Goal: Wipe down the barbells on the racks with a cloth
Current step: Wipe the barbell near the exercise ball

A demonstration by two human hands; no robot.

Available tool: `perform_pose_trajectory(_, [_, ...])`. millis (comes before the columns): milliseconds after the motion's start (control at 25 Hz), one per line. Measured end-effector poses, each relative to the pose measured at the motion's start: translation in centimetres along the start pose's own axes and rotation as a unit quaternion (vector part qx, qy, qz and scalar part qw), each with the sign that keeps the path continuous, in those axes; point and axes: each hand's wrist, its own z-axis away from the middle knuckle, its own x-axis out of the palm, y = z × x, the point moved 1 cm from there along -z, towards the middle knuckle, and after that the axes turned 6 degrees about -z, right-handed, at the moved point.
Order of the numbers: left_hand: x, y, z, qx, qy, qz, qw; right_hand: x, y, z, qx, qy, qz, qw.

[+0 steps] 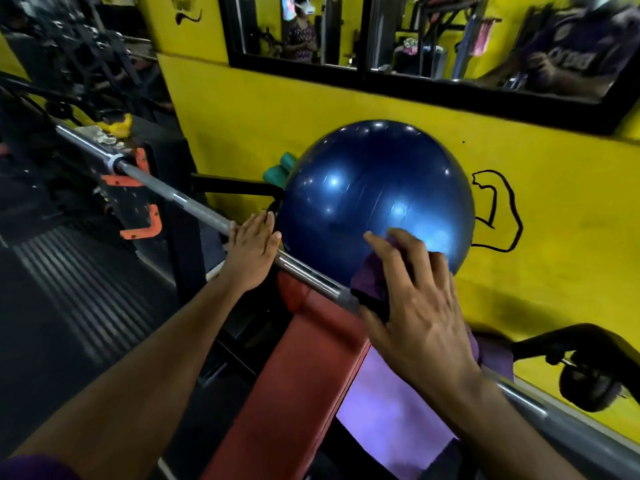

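Observation:
A steel barbell [194,206] runs diagonally from the upper left to the lower right, resting on a black rack with orange hooks [138,174]. My left hand [251,252] lies flat on the bar near its middle, fingers straight. My right hand [415,306] presses a purple cloth [369,280] over the bar further right, fingers spread over it. The cloth's loose end [391,407] hangs down below the bar. The bar section under my right hand is hidden.
A red bench pad [294,375] lies under the bar. A large blue exercise ball [374,202] sits behind it against the yellow wall [536,306]. A mirror [415,36] runs along the wall above. A black kettlebell [588,372] stands at the right.

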Motion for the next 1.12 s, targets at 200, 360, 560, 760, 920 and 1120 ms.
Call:
perform_pose_trajectory(200, [0.3,-0.5,0.0,0.022,0.014,0.017,1.0,6.4,2.4,1.1,0.03,-0.187,0.202,0.961])
perform_pose_trajectory(360, [0.7,-0.6,-0.2,0.037,0.019,0.007,0.999,7.5,4.1,2.5,0.043,-0.226,0.261,0.938])
perform_pose_trajectory(560, [0.1,-4.2,-1.2,-0.006,0.022,0.013,1.0,6.3,4.6,3.3,0.024,-0.239,0.301,0.923])
perform_pose_trajectory(760, [0.7,-5.5,-2.1,-0.025,0.065,0.027,0.997,10.9,2.0,-0.8,0.01,-0.255,0.291,0.922])
perform_pose_trajectory(920, [0.9,-5.6,-1.6,-0.02,0.093,0.032,0.995,11.5,0.7,-1.7,0.013,-0.257,0.236,0.937])
perform_pose_trajectory(1120, [1.0,-5.3,-1.7,-0.021,0.111,0.038,0.993,5.6,4.2,0.5,0.144,-0.325,0.157,0.922])
